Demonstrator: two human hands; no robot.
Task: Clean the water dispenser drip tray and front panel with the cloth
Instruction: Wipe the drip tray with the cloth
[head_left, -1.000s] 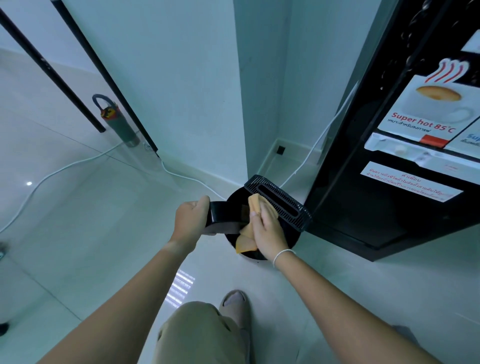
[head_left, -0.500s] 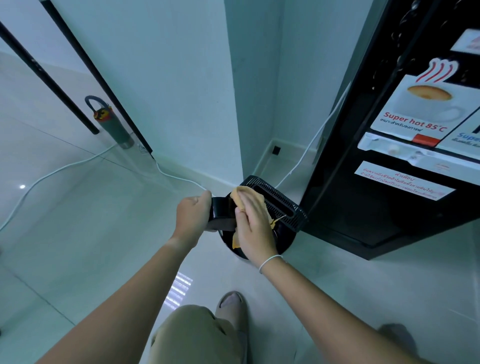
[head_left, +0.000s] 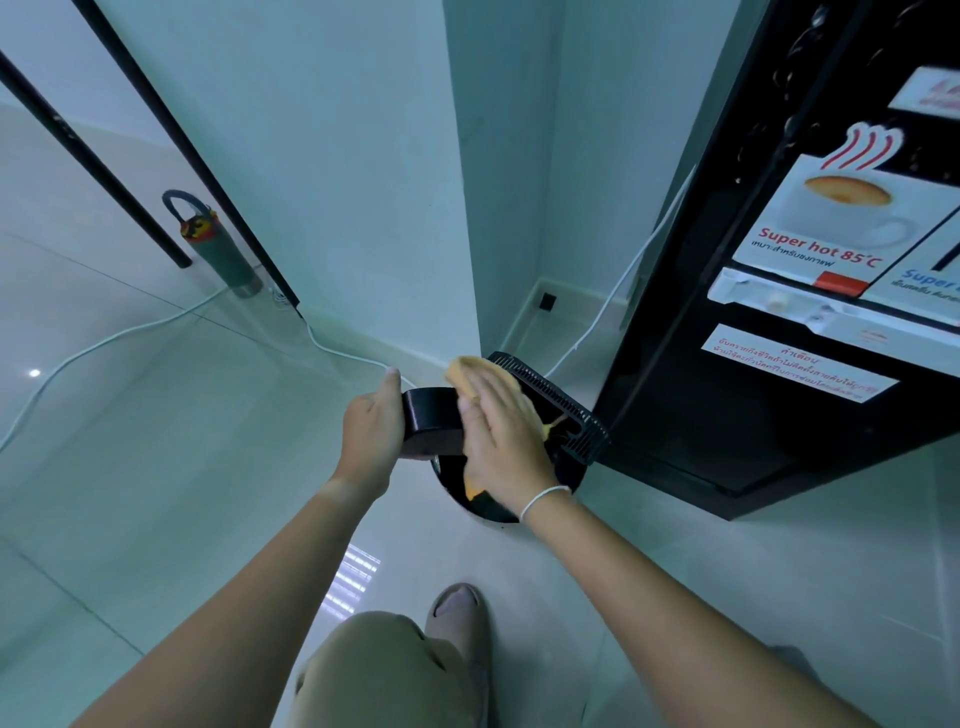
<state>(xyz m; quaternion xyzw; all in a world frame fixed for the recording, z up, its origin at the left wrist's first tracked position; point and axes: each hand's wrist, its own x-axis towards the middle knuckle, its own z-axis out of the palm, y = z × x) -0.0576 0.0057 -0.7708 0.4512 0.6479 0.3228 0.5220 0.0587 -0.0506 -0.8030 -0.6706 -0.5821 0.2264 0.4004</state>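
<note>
The black drip tray (head_left: 434, 415) is held out in front of me, above a round black bin (head_left: 457, 483) on the floor. My left hand (head_left: 374, 431) grips the tray's left end. My right hand (head_left: 506, 431) lies flat with straight fingers on the yellow cloth (head_left: 465, 371), pressing it onto the tray's top. The tray's slotted grille (head_left: 556, 402) shows to the right of my hand. The black water dispenser's front panel (head_left: 810, 332), with its labels, stands at the right.
A white cable (head_left: 130, 332) runs across the tiled floor and another (head_left: 613, 306) runs up behind the dispenser. A dark green flask (head_left: 218, 249) stands by the black door frame. A white wall corner (head_left: 462, 208) is straight ahead. My foot (head_left: 457, 613) is below.
My right hand has slid the cloth along the tray's top toward its far-left end, and the fingers now lie flatter on it. My left hand keeps its grip.
</note>
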